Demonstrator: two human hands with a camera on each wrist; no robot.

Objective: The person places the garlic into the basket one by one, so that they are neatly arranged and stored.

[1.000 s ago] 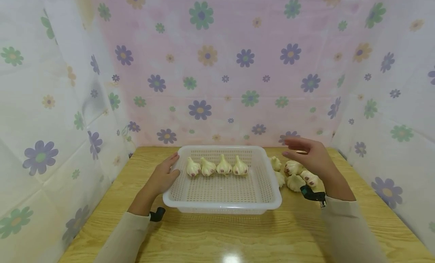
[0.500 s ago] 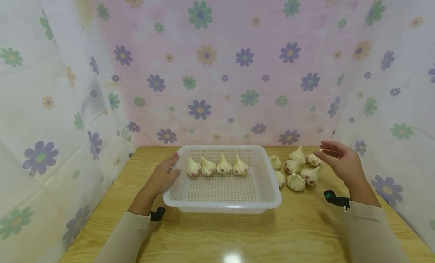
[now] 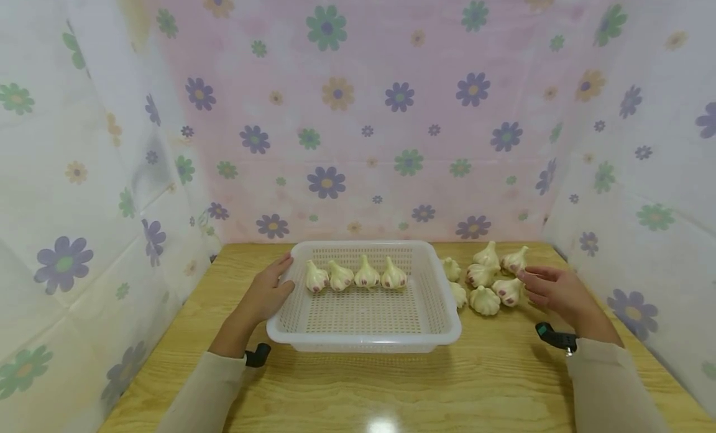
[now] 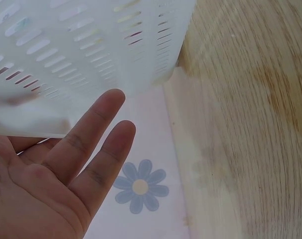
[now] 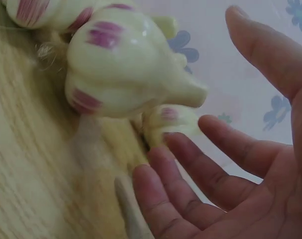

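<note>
A white plastic basket (image 3: 363,338) with slotted walls stands on the table, a row of several garlic bulbs (image 3: 367,275) along its back half. My left hand (image 3: 267,291) rests on the basket's left rim, two of its fingers stretched out below the rim in the left wrist view. My right hand (image 3: 559,295) is at the right edge of a loose group of garlic bulbs (image 3: 484,300). In the right wrist view its fingers are spread and hold nothing, close to a purple-marked garlic bulb (image 5: 126,64). Contact there cannot be made out.
The loose garlic group lies right of the basket, some bulbs touching its right wall. The wooden table (image 3: 358,389) reaches back to a flower-printed cloth (image 3: 358,128), which also hangs on both sides.
My right hand has moved from over the loose garlic bulbs to the right, then lowered beside them. My left hand and the basket have stayed in place.
</note>
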